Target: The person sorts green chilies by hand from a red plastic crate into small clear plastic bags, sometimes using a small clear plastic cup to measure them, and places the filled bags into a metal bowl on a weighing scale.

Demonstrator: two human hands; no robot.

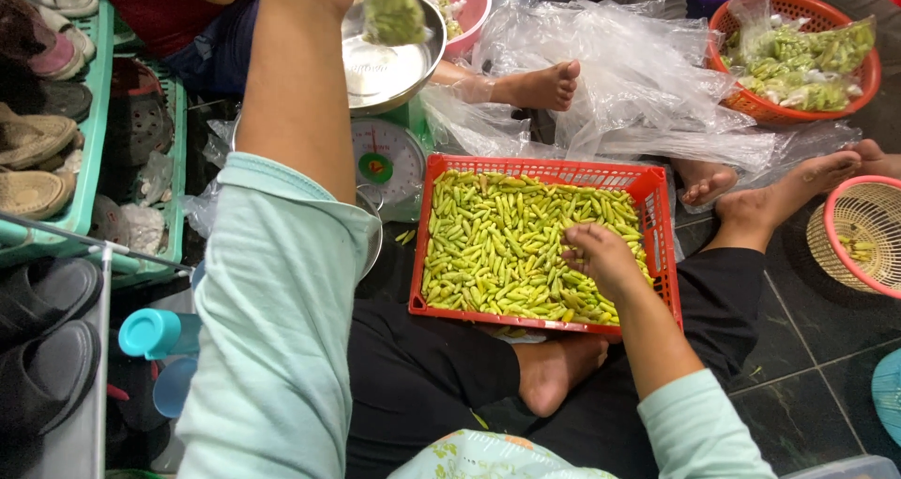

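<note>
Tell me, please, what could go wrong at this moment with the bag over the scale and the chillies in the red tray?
1. The small bag of chillies hangs over the scale pan; the left hand is mostly out of frame, so its grip is unclear, and the bag might drop or spill.
2. The right hand digs in the full red tray; chillies may slide over its low rim.

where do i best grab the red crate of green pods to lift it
Probably by the two short side rims of the red crate, one hand from each side: it lies flat and full of green pods, and the near rim rests over the legs. The right hand is among the pods.
</note>
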